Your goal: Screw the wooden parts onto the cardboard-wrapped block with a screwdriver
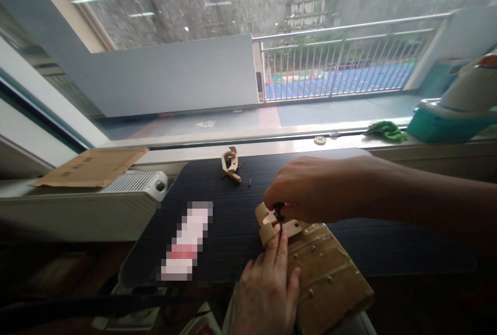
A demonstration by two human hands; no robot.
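Note:
My right hand (310,187) reaches in from the right and pinches a small black tool (279,216), held upright over a pale wooden piece (272,223). My left hand (267,286) comes up from below; its fingers lie pressed on that wooden piece and on the brown wooden board (330,273) with several holes beside it. Both rest at the near edge of the dark table (217,221). A second curved wooden piece (231,164) stands farther back, with small dark screws (249,182) next to it.
A blurred pink and white object (187,242) lies on the table's left. A cardboard sheet (91,166) and a white radiator (132,182) sit at the left. On the window sill are a roll of tape (320,140), a green cloth (386,131) and a teal container (446,122).

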